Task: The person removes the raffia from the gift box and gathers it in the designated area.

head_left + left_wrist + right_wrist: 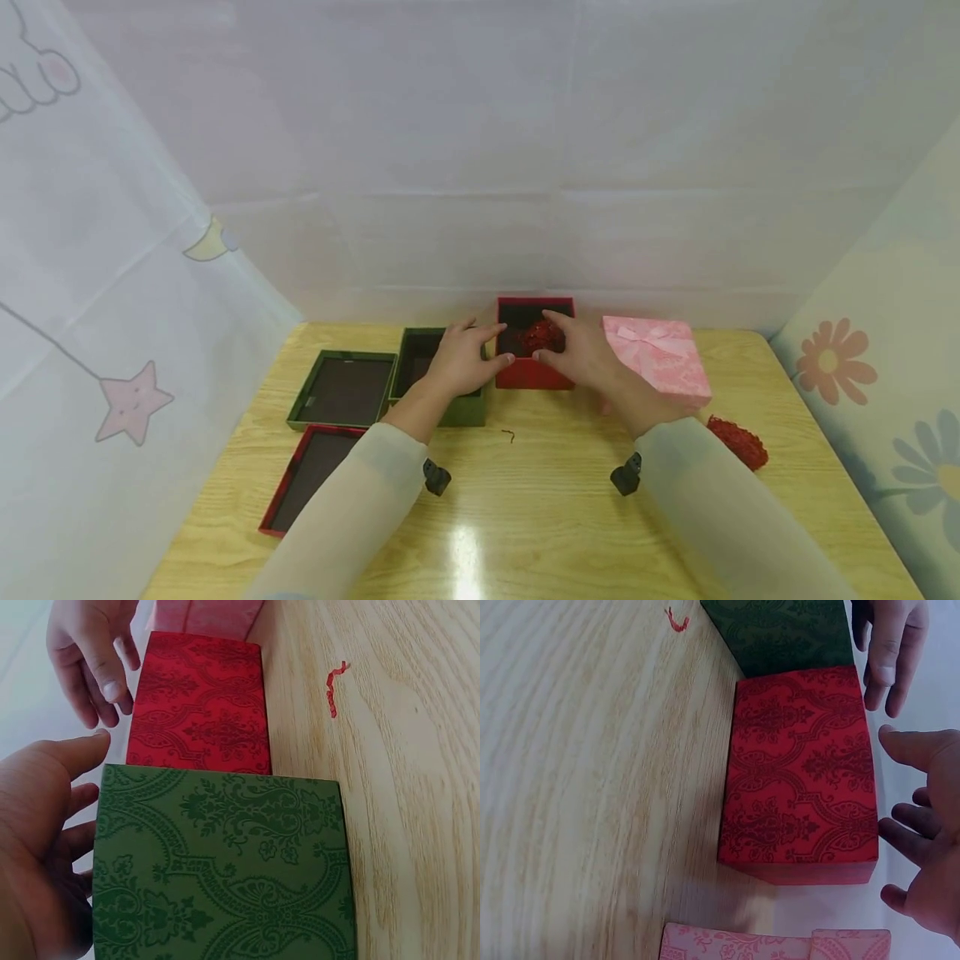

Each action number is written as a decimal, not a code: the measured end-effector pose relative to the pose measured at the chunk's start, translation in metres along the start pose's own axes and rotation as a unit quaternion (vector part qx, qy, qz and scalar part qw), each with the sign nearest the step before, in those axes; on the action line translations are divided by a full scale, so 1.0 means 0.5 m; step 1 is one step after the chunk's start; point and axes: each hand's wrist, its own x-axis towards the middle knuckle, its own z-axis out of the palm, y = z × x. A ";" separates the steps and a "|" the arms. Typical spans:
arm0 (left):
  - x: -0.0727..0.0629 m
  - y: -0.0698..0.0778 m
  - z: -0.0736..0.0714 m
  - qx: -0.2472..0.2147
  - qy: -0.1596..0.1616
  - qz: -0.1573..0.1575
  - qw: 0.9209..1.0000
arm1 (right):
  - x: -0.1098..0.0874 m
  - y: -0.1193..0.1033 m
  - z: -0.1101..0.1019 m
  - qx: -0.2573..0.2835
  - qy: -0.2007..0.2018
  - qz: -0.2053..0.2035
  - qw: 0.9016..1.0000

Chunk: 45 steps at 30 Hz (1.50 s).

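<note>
A red patterned box [535, 374] stands lidless at the back of the table, with a clump of red shredded paper [540, 336] in its dark inside. Over the box's right rim my right hand [585, 352] reaches with fingers spread, close to the paper; nothing shows pinched in it. At the left rim my left hand [463, 360] hovers with thumb and fingers apart, holding nothing. Below that hand is a green patterned box [225, 862], its lid off, beside the red box. Both hands appear above the red box in the right wrist view.
A green lid [345, 388] and a red lid [311, 475] lie upturned at left. To the right are a pink box with a bow [660, 354] and more red shredded paper [738, 443]. One loose red strand [510, 434] lies in front. A curtain [450, 242] hangs behind.
</note>
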 end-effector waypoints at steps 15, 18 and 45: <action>0.033 -0.006 0.024 0.048 -0.018 -0.015 0.999 | 0.068 0.028 0.012 -0.102 -0.048 0.023 0.993; 0.034 -0.007 0.025 0.052 -0.025 -0.018 0.998 | 0.078 0.030 0.015 -0.118 -0.065 0.030 0.990; 0.029 0.003 0.020 0.039 -0.025 -0.022 0.999 | 0.142 0.042 0.043 -0.193 -0.164 0.046 0.966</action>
